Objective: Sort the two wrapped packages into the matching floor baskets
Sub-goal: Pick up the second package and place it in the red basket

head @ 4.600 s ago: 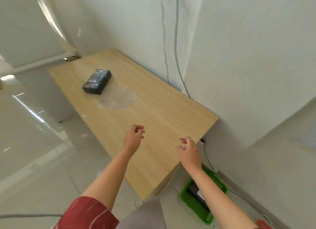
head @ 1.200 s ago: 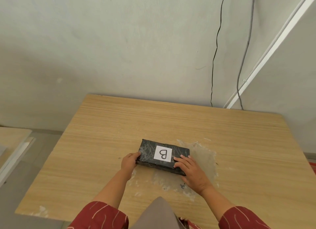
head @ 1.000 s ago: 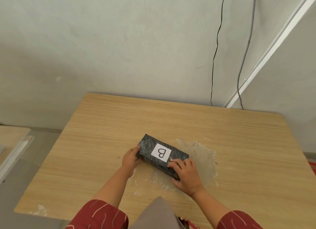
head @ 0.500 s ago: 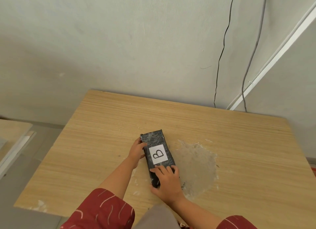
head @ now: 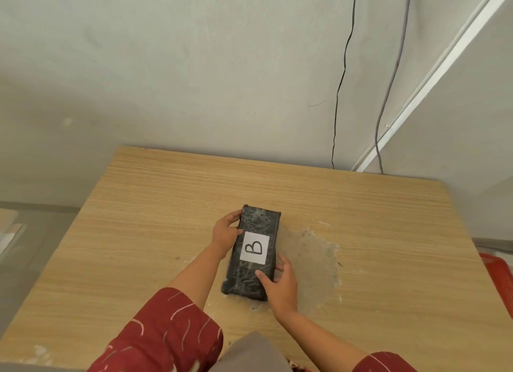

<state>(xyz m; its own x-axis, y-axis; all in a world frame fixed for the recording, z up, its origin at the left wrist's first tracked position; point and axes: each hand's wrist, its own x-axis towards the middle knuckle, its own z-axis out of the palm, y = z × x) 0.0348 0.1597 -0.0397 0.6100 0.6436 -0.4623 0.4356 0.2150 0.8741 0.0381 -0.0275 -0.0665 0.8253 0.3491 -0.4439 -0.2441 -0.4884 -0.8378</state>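
- Black wrapped package [head: 253, 253] lying flat on the wooden table [head: 138, 233], near the table's middle, long axis running from the table's near edge toward the wall side.
- Sitting at the left edge of a cloudy glue-like patch [head: 308, 263] on the table, apparently touching or just overlapping it.
- Left hand [head: 226, 233] pressing against the package's left long side toward the far end, fingers curled around that edge.
- Right hand [head: 279, 283] clasping the package's near right corner, thumb lying on top, fingers wrapped round the right side; both hands gripping the package, neither one free.
- Being held from opposite sides, so the package is lying directly between the two hands; right hand sitting nearer the package's close end, left hand nearer the far end.
- Lifting probably calling for a straight upward pull with both hands squeezing across the short width; whether the package is already clear of the table cannot be told.
- White square label [head: 254, 247] sitting on the package's top face, carrying a handwritten "B", turned sideways to the viewer.
- Red basket [head: 499, 283] showing beyond the table's right edge, low on the floor; no letter readable on it, so matching it to "B" not being possible from here.
- Second package not showing anywhere on or around the table.
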